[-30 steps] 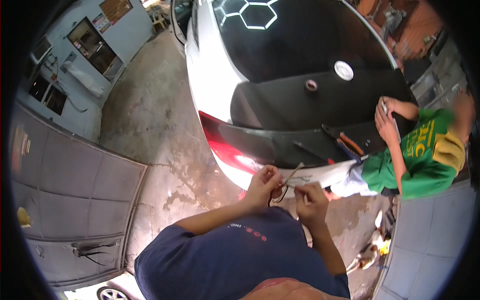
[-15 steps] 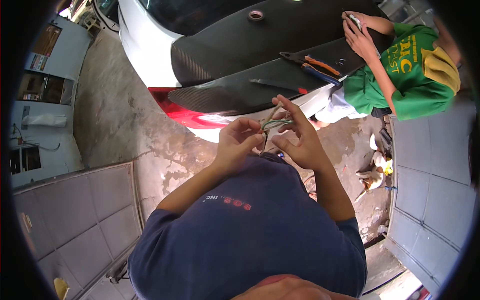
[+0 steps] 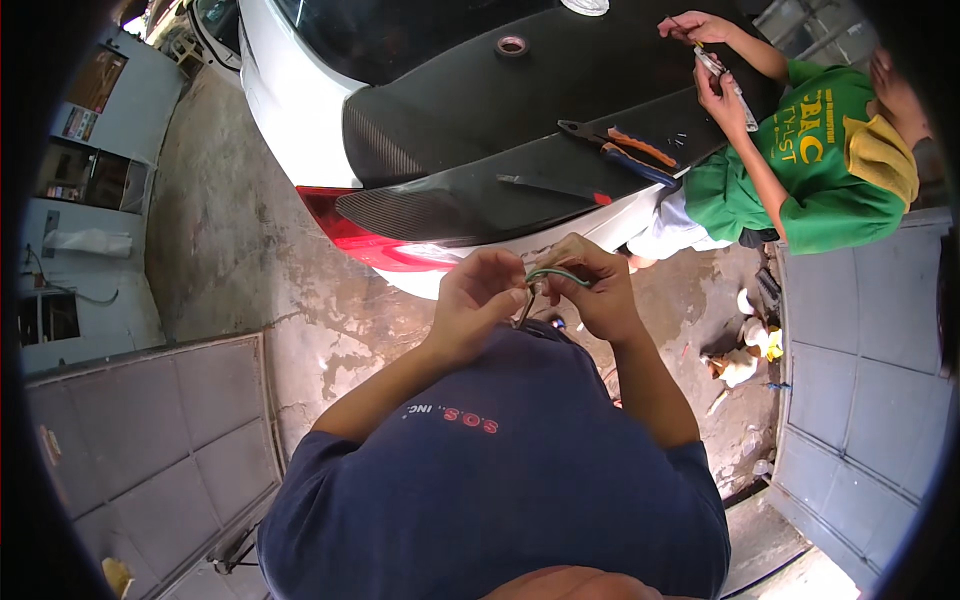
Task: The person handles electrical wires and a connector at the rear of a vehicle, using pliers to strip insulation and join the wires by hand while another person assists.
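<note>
A white car with a dark back window and a black lid is in front of the person. Just behind the car's back edge, the person's two bare hands are close together. The left hand has bent fingers, and its thumb and fingertips pinch a thin dark wire. The right hand is closed on a thin green bendy wire, which makes a small curve between the two hands. A long red and white light sits on the car's back left corner.

On top of the car's lid lie pliers with orange and blue handles and a thin dark tool with a red end. A small round roll of tape is higher up on the car.

By the right part of the car's back, another person in a green shirt holds a pale, slim tool. A grey metal gate stands behind the car, off to its left.
</note>
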`<control>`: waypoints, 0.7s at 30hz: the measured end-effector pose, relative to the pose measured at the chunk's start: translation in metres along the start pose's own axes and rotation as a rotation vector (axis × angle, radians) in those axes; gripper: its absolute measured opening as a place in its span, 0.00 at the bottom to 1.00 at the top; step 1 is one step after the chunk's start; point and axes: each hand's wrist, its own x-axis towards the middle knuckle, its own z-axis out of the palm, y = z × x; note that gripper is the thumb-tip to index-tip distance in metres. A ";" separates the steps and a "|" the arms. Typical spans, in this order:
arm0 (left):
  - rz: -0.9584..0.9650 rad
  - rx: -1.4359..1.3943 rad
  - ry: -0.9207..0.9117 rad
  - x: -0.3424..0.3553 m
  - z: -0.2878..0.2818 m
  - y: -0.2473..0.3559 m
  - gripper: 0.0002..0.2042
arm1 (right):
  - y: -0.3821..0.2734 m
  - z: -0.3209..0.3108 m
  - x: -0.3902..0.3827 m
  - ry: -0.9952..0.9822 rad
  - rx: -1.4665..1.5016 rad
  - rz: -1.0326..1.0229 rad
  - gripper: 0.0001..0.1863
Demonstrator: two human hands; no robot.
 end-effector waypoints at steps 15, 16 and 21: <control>-0.052 -0.201 -0.122 0.002 0.003 -0.003 0.23 | -0.021 -0.008 0.001 -0.108 -0.324 -0.221 0.22; -0.040 -0.197 -0.130 0.001 0.003 -0.005 0.23 | -0.021 -0.004 -0.003 -0.011 -0.299 -0.114 0.14; 0.031 -0.130 -0.192 0.002 0.002 -0.003 0.20 | 0.005 0.009 -0.015 0.068 -0.178 0.027 0.11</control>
